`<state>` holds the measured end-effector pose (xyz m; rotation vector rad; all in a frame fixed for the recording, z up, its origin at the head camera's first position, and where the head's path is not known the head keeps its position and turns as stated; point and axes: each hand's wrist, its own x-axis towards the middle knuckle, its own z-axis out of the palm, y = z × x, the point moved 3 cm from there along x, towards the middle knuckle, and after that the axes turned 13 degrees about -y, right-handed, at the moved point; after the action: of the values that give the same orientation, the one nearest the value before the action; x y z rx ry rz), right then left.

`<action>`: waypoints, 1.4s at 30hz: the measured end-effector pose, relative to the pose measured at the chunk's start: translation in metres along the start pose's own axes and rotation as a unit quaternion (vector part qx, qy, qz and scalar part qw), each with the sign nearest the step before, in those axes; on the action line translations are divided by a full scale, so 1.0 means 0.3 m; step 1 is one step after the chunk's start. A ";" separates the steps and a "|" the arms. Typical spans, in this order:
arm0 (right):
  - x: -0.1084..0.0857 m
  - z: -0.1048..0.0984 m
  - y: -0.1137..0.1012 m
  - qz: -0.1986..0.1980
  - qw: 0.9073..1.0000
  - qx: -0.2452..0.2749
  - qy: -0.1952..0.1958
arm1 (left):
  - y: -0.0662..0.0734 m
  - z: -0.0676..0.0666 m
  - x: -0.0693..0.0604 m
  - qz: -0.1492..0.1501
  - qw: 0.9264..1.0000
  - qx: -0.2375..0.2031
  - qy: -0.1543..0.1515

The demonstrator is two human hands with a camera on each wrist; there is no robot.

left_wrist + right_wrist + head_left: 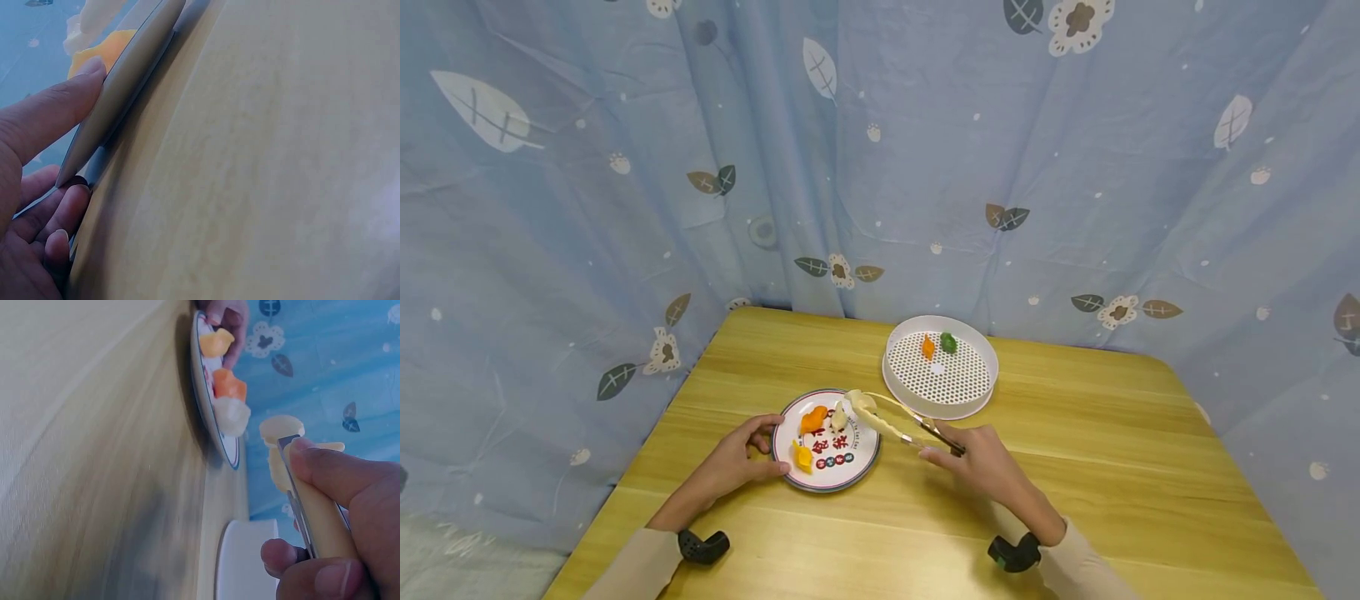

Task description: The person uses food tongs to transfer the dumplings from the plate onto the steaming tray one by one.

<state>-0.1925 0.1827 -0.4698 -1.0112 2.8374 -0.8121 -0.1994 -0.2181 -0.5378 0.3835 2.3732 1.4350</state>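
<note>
Right hand [981, 462] curled round tongs [880, 423]; plate [863, 462] at its 9 o'clock, rim held by left hand [737, 461]; white tray [940, 408] at 11 o'clock. Head view overlaps tongs and plate's 1 o'clock edge; right wrist view shows them apart.

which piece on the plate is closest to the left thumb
The yellow piece, on the plate beside the thumb of the left hand; the orange piece and whitish piece lie farther from that thumb.
</note>
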 end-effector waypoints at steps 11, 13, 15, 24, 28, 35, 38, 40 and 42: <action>-0.014 -0.034 0.062 0.062 0.998 -0.004 0.009 | -0.005 0.000 0.004 0.005 1.000 -0.003 0.002; -0.016 -0.042 0.072 0.070 0.997 -0.009 0.013 | -0.006 -0.001 0.005 0.005 1.000 -0.002 0.002; -0.017 -0.050 0.082 0.077 0.997 -0.013 0.017 | -0.005 -0.002 0.004 0.006 1.000 -0.001 0.002; -0.028 -0.084 0.135 0.109 0.994 -0.014 0.026 | -0.003 0.000 0.002 0.008 1.000 0.000 0.004; -0.037 -0.105 0.164 0.131 0.991 -0.009 0.028 | -0.002 0.000 0.000 0.010 1.000 0.007 0.007; -0.053 -0.131 0.217 0.159 0.986 -0.023 0.038 | -0.002 0.001 -0.002 0.015 1.000 0.012 0.006; -0.057 -0.142 0.235 0.176 0.983 -0.022 0.036 | -0.002 0.001 -0.002 0.012 1.000 0.010 0.008; -0.060 -0.150 0.246 0.194 0.980 -0.018 0.033 | -0.001 0.001 -0.002 0.012 1.000 0.009 0.005; -0.062 -0.159 0.255 0.212 0.977 -0.014 0.030 | -0.002 0.002 -0.002 0.008 1.000 0.003 0.005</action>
<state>-0.2316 0.2661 -0.4681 -0.3582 2.9558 -0.7650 -0.1988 -0.2181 -0.5385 0.3998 2.3883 1.4403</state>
